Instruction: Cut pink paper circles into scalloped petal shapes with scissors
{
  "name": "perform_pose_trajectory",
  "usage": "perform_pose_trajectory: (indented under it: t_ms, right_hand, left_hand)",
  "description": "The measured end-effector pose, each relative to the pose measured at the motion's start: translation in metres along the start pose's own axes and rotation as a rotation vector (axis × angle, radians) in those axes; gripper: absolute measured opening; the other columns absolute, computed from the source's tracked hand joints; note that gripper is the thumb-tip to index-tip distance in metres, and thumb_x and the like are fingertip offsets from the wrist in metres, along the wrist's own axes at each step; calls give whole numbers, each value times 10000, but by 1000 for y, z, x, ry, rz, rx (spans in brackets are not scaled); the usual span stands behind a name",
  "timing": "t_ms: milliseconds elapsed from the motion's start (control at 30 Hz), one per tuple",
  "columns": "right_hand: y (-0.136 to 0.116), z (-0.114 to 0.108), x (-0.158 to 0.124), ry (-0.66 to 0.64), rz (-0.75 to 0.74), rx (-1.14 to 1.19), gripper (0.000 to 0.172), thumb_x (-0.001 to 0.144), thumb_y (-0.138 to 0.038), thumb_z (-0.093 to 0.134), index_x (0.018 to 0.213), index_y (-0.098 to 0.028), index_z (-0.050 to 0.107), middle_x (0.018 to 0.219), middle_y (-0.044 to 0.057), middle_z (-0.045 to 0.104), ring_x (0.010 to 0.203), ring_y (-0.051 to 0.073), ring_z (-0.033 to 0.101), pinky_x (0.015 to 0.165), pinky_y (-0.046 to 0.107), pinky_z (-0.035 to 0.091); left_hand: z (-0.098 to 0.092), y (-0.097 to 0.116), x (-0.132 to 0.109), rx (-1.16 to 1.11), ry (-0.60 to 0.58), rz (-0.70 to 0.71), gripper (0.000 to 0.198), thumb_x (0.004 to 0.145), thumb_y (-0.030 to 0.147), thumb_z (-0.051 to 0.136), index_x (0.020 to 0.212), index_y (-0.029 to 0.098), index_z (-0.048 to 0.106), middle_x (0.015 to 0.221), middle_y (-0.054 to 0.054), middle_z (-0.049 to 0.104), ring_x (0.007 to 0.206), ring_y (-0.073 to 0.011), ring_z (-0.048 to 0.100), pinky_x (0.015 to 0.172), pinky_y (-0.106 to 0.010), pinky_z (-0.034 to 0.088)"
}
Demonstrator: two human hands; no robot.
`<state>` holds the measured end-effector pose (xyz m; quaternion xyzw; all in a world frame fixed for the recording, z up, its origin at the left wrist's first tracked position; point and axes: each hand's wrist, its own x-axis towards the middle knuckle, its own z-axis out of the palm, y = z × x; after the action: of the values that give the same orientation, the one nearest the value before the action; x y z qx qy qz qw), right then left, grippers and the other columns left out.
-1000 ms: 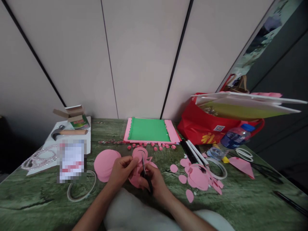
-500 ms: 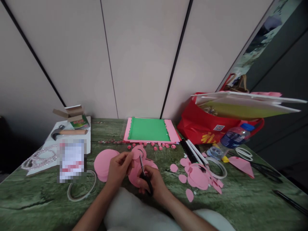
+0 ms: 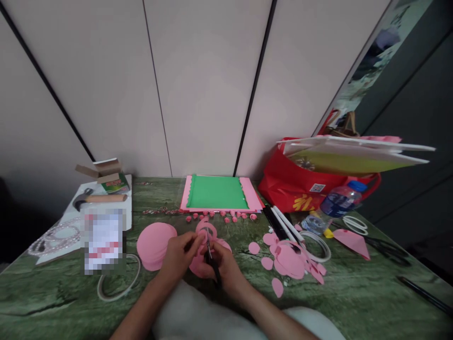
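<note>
My right hand (image 3: 226, 266) is closed round a pair of dark scissors (image 3: 211, 255), blades pointing up and away from me. My left hand (image 3: 181, 252) pinches a pink paper piece (image 3: 206, 231) that curls in a spiral at its top. The scissor blades sit in this paper, between my two hands. Both hands hover just above the green table (image 3: 53, 293), near its front middle. A stack of pink paper circles (image 3: 152, 238) lies directly left of my left hand.
Pink cut-outs (image 3: 288, 259), tape rolls (image 3: 320, 245) and pens (image 3: 283, 222) lie to the right. Green and pink sheets (image 3: 215, 192) rest at the back by the wall. A red bag (image 3: 300, 184), a water bottle (image 3: 334, 203) and a hammer (image 3: 95, 198) stand farther off.
The pink piece has been turned a little in my left hand and the scissors have shifted slightly along it. The view has drifted slightly; nothing else on the table has moved.
</note>
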<state>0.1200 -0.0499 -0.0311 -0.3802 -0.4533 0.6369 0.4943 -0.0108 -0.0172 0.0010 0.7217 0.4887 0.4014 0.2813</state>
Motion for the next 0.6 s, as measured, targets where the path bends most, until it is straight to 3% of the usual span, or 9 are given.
perform_pose_trajectory:
  t_ms: [300,467,600]
  right_hand:
    - [7,1,1,67,93,-39,334,555,-390,735,687,-192,499,385,-94,481,325,88,428,366,205,370]
    - [-6,2,0,87,-18,-55,334,585,-421,722,647,-200,479,392,-90,456,332,82,400,359,201,346]
    - [-19,-11,5,248,-225,-133,345,651,-493,658,766,-209,498,519,-59,506,449,111,483,437,219,383]
  left_hand:
    - [0,-7,2,-28,16,-84,319,801,403,452,575,190,521,442,52,465,419,-109,427,442,-217,317]
    - [-1,-7,6,-136,46,-165,343,777,451,484,555,191,502,440,57,450,388,-101,402,420,-215,320]
    - [-2,1,6,-194,-29,-150,347,752,464,511,550,184,526,409,67,421,378,-95,396,403,-205,308]
